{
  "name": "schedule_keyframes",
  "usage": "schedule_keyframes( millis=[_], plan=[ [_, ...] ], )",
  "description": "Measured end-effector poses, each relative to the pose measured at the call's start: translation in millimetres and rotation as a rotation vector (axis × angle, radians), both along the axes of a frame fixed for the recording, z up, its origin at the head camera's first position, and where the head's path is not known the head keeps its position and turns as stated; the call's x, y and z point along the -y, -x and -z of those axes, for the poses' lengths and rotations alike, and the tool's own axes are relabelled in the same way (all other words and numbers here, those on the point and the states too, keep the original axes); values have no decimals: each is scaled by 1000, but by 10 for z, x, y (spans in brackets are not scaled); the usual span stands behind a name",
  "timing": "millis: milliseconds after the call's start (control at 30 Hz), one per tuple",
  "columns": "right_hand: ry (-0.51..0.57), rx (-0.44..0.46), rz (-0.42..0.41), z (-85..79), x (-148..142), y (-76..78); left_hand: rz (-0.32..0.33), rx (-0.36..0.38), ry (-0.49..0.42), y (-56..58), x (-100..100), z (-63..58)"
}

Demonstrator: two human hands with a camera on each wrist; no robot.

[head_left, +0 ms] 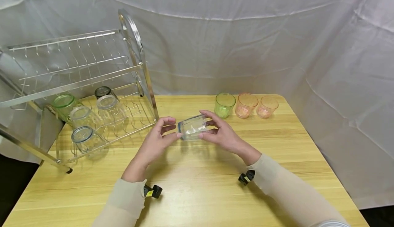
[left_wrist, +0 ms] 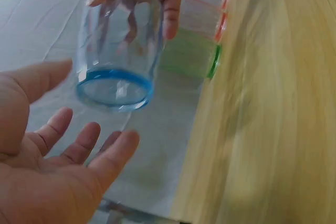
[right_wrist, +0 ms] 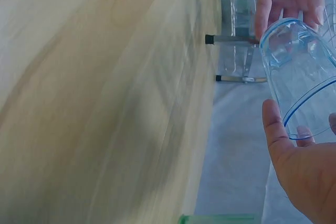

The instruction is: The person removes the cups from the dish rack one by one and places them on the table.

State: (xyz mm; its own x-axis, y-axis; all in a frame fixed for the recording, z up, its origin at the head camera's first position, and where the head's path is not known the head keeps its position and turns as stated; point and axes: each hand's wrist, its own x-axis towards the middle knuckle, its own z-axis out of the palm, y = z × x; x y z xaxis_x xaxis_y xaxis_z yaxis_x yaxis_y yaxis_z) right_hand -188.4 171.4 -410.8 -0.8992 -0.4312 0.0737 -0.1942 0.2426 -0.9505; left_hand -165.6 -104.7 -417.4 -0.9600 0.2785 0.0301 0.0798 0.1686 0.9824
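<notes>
A clear drinking glass with a blue rim (head_left: 193,128) is tilted on its side above the table, its blue-edged end toward the left. My right hand (head_left: 223,133) grips the far end, thumb on the near side and fingers behind. Around the blue rim, my left hand (head_left: 157,141) is spread, thumb and fingers apart. In the left wrist view a gap shows between the left fingers (left_wrist: 113,161) and the glass (left_wrist: 118,51). The right wrist view shows the right thumb and fingertips against the glass (right_wrist: 302,72).
At left stands a two-tier metal dish rack (head_left: 132,71); its lower tier holds several upside-down glasses, including a green one (head_left: 66,107) and a blue-rimmed one (head_left: 87,139). A green glass (head_left: 224,105) and two pink glasses (head_left: 246,105) line the table's back right. Grey cloth (head_left: 215,49) hangs behind.
</notes>
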Motion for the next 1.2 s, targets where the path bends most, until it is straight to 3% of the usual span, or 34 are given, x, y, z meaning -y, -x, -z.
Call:
schedule_keyframes(
  millis=[300, 433, 533, 733, 1033, 1200],
  plan=[
    [-77, -70, 49, -47, -106, 103, -227, -91, 203, -97, 237, -126],
    [-156, -134, 74, -76, -144, 155, -314, -187, 368, -119, 349, -176],
    [-226, -174, 98, -125, -155, 193, -355, -204, 498, -133, 433, -197],
    [-369, -234, 146, -296, -100, 346, -318, -156, 618, -136, 530, -197],
    [-659, -343, 146, -537, 50, 754, -245, -108, 687, -121, 533, -121],
    [-787, -322, 121, -585, 134, 928, -220, -133, 722, -120, 535, -88]
  ],
)
